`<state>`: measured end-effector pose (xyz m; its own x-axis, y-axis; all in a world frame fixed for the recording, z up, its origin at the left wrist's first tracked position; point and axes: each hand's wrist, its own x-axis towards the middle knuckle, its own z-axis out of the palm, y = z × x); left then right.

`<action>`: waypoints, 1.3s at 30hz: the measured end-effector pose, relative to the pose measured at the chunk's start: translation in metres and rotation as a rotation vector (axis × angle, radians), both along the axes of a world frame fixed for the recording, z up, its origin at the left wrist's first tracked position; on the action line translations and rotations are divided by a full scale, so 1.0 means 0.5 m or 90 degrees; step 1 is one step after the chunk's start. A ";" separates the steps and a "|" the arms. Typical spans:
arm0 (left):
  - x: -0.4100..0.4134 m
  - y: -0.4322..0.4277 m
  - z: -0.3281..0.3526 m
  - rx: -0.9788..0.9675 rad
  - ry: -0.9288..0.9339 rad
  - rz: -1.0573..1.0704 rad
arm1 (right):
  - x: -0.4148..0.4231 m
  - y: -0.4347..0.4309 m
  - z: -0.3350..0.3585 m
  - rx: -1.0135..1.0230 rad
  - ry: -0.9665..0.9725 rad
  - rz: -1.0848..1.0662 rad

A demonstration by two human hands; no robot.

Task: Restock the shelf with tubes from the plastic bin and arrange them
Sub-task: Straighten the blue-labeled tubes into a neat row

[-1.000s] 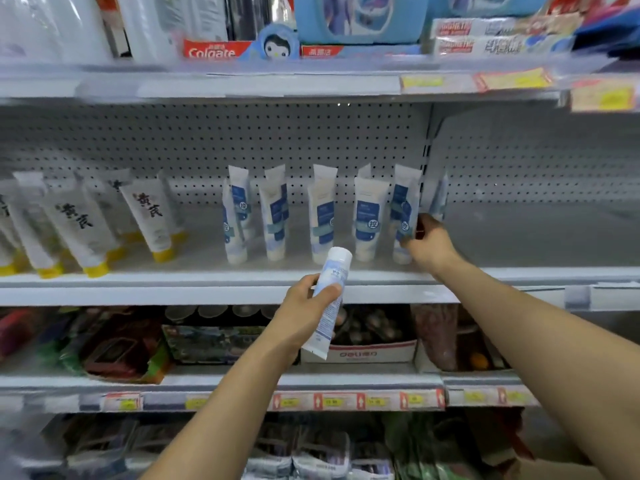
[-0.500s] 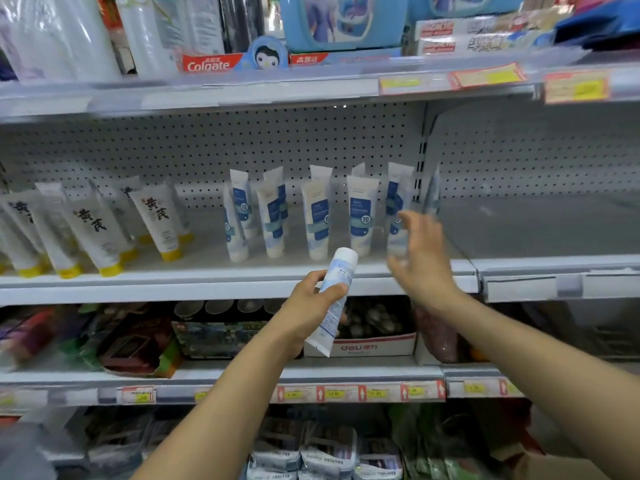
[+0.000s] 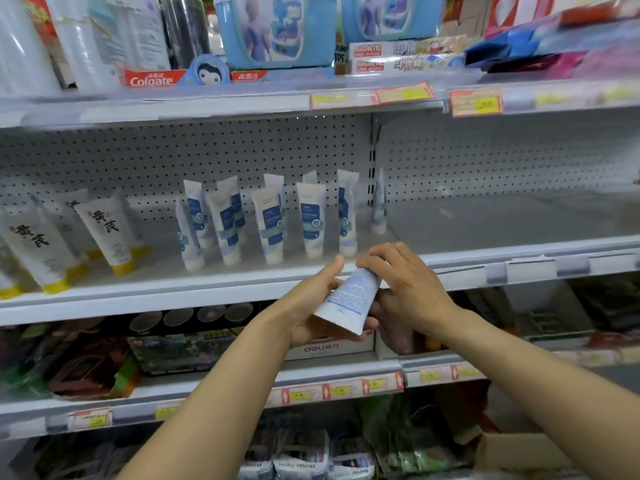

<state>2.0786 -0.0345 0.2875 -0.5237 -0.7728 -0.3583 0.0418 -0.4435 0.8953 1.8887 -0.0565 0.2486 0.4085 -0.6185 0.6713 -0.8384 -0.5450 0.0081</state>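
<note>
Head view: the left hand [image 3: 308, 308] cradles a white-and-blue tube [image 3: 349, 299] just before the middle shelf's [image 3: 485, 259] near edge, fingers curled under it. The right hand [image 3: 407, 289] closes its fingers over the cap end. I judge this a hand-over before placing. The next move calls for standing the tube cap-down right of the blue-labelled row [image 3: 311, 220]. Readable: "Colgate" [image 3: 152, 79] above and "deli" on a box [image 3: 322, 348] below, while the yellow-capped tubes [image 3: 107, 233] on the left bear Chinese characters.

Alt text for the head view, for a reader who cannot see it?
The left hand cradles the crimped end of a white plastic tube with blue print while the right hand grips its cap end, in front of a grey metal store shelf. Matching blue-and-white tubes stand upright on it.
</note>
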 end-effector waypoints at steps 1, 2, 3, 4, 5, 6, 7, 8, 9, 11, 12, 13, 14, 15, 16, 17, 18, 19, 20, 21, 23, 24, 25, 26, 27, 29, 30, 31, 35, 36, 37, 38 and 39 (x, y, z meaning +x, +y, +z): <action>-0.005 -0.010 0.002 -0.006 0.000 -0.003 | -0.015 -0.003 0.000 0.017 -0.015 -0.003; -0.010 -0.020 0.003 -0.025 -0.009 0.003 | -0.029 -0.008 0.001 0.042 -0.035 -0.011; -0.015 -0.031 0.005 -0.056 -0.022 0.016 | -0.042 -0.014 -0.001 0.077 -0.067 -0.025; -0.019 -0.041 0.008 -0.092 -0.037 0.035 | -0.055 -0.022 -0.005 0.118 -0.109 -0.041; -0.021 -0.050 0.012 -0.131 -0.054 0.054 | -0.065 -0.031 -0.007 0.156 -0.157 -0.055; -0.023 -0.061 0.016 -0.174 -0.079 0.070 | -0.075 -0.044 -0.009 0.191 -0.202 -0.069; -0.023 -0.071 0.021 -0.221 -0.110 0.079 | -0.084 -0.059 -0.009 0.228 -0.243 -0.084; -0.023 -0.081 0.028 -0.267 -0.144 0.081 | -0.090 -0.075 -0.005 0.262 -0.277 -0.097; -0.023 -0.091 0.033 -0.311 -0.176 0.079 | -0.096 -0.095 0.000 0.294 -0.306 -0.109; -0.024 -0.111 0.044 -0.378 -0.221 0.073 | -0.101 -0.134 0.013 0.353 -0.358 -0.120; -0.024 -0.122 0.049 -0.398 -0.230 0.072 | -0.101 -0.153 0.022 0.382 -0.389 -0.117; -0.024 -0.133 0.053 -0.409 -0.233 0.071 | -0.102 -0.169 0.030 0.405 -0.424 -0.109; -0.023 -0.144 0.058 -0.418 -0.237 0.069 | -0.103 -0.184 0.037 0.421 -0.456 -0.095; -0.023 -0.158 0.061 -0.428 -0.245 0.068 | -0.105 -0.199 0.043 0.429 -0.481 -0.080; -0.023 -0.171 0.064 -0.437 -0.254 0.067 | -0.107 -0.210 0.047 0.435 -0.495 -0.071; -0.023 -0.183 0.065 -0.443 -0.262 0.066 | -0.110 -0.220 0.052 0.445 -0.493 -0.070; -0.024 -0.196 0.066 -0.446 -0.269 0.065 | -0.112 -0.230 0.056 0.459 -0.477 -0.071; -0.026 -0.208 0.065 -0.446 -0.275 0.064 | -0.114 -0.240 0.058 0.478 -0.457 -0.070; -0.029 -0.219 0.064 -0.446 -0.280 0.061 | -0.115 -0.247 0.062 0.497 -0.441 -0.068; -0.033 -0.229 0.062 -0.449 -0.283 0.057 | -0.116 -0.252 0.065 0.513 -0.427 -0.071; -0.043 -0.245 0.057 -0.458 -0.292 0.053 | -0.117 -0.259 0.073 0.536 -0.403 -0.084; -0.048 -0.249 0.056 -0.463 -0.296 0.054 | -0.118 -0.261 0.075 0.545 -0.398 -0.085; -0.053 -0.252 0.054 -0.466 -0.302 0.054 | -0.121 -0.263 0.074 0.553 -0.397 -0.082; -0.057 -0.253 0.052 -0.468 -0.309 0.053 | -0.124 -0.263 0.072 0.557 -0.395 -0.079; -0.060 -0.253 0.051 -0.470 -0.319 0.051 | -0.127 -0.265 0.071 0.561 -0.394 -0.078; -0.062 -0.252 0.051 -0.486 -0.352 0.044 | -0.133 -0.267 0.071 0.573 -0.389 -0.065; -0.061 -0.251 0.053 -0.500 -0.371 0.041 | -0.137 -0.269 0.072 0.583 -0.382 -0.056; -0.060 -0.250 0.057 -0.517 -0.389 0.040 | -0.141 -0.273 0.074 0.596 -0.373 -0.048; -0.060 -0.240 0.088 -0.660 -0.491 0.073 | -0.171 -0.275 0.095 0.620 -0.331 0.015; -0.062 -0.237 0.099 -0.723 -0.530 0.093 | -0.180 -0.271 0.107 0.613 -0.314 0.022; -0.065 -0.232 0.111 -0.785 -0.565 0.118 | -0.188 -0.267 0.121 0.599 -0.299 0.024; -0.068 -0.230 0.124 -0.839 -0.594 0.147 | -0.195 -0.262 0.138 0.579 -0.296 0.020; -0.072 -0.229 0.139 -0.880 -0.616 0.180 | -0.204 -0.262 0.156 0.552 -0.313 0.015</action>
<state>2.0424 -0.1489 0.3568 -0.3375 -0.7806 0.5261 -0.7703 0.5502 0.3222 1.7868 -0.1874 0.3268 0.2242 -0.9704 0.0897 -0.6306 -0.2146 -0.7459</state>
